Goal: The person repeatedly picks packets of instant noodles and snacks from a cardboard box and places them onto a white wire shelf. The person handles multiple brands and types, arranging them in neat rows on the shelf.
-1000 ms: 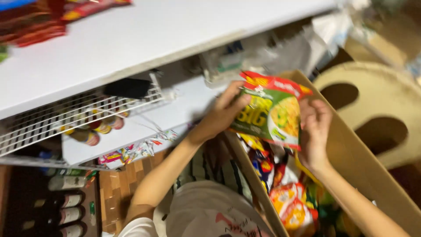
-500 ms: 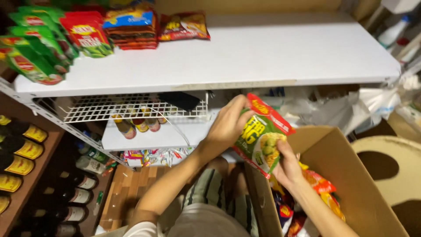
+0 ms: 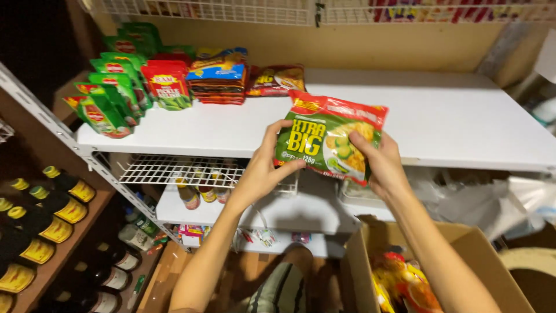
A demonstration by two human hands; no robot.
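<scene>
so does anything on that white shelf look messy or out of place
Nothing looks spilled or damaged. The green pouches at the left end of the white shelf lean at a slant instead of standing straight. The noodle packet is tilted only because the left hand and right hand hold it above the shelf.

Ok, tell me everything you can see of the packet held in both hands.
The noodle packet is a flat, glossy plastic pouch, red along the top, green on its left part, with a picture of yellow noodles and green slices on the right. It looks sealed and full. It is held facing the camera, slightly tilted, in front of the white shelf. The left hand grips its lower left edge and the right hand its lower right, thumbs across the front.
</scene>
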